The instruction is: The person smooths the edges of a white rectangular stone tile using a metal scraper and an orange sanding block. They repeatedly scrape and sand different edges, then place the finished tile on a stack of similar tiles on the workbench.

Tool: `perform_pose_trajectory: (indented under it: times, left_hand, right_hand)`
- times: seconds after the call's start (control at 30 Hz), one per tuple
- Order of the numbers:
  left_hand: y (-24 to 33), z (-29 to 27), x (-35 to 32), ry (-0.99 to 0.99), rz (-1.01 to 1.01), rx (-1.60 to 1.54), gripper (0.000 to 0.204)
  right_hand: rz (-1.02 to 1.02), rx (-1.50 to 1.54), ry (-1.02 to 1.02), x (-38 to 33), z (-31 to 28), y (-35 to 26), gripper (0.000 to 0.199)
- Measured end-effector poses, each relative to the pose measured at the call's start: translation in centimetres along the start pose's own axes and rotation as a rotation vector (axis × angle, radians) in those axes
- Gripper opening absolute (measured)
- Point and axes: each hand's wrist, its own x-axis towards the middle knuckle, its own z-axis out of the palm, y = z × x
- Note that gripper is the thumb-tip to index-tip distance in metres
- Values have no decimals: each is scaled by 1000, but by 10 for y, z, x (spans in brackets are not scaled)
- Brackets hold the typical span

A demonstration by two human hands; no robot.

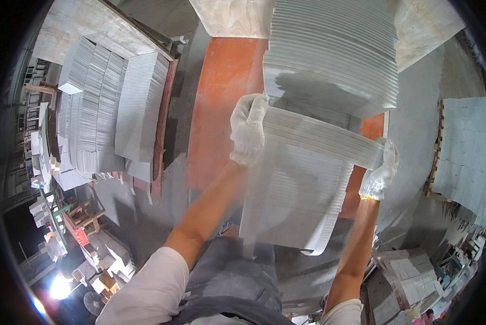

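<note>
Both my hands wear white knitted gloves. My left hand (248, 129) is closed on the left end of a small bundle of thin grey-white slabs (321, 134). On the bundle's right end, my right hand (381, 169) is closed too. The bundle tilts down to the right, its layered edges facing up. Nearer my body and partly beneath it is a stack of similar thin slabs (302, 200) with stepped edges. Beyond the bundle rises a larger stack of the same slabs (329, 54). Fingertips on the far sides of the bundle are hidden.
An orange board (227, 92) lies under the stacks. To the left, more slab stacks (140, 108) stand on a reddish pallet base. A slatted wooden pallet with pale sheets (465, 157) is at the right. A bright lamp (60, 287) and a fan (94, 303) are at lower left.
</note>
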Motion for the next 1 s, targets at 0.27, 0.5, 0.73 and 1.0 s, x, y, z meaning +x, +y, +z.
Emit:
perform_pose_trajectory:
  times: [0.27, 0.5, 0.73, 1.0]
  left_hand:
    - [-3, -19, 12, -261, -153, -221, 63]
    - [-32, -26, 26, -349, -167, -113, 77]
    - [-57, -22, 34, -151, 12, -107, 75]
    - [-75, -20, 51, -158, -72, -260, 69]
  right_hand:
    - [-65, -21, -31, -2, -13, 12, 37]
    - [-98, 177, -253, 13, -42, 49, 52]
    - [-139, -212, -380, 42, -69, 109, 34]
    - [-163, -354, -275, 62, -57, 110, 42]
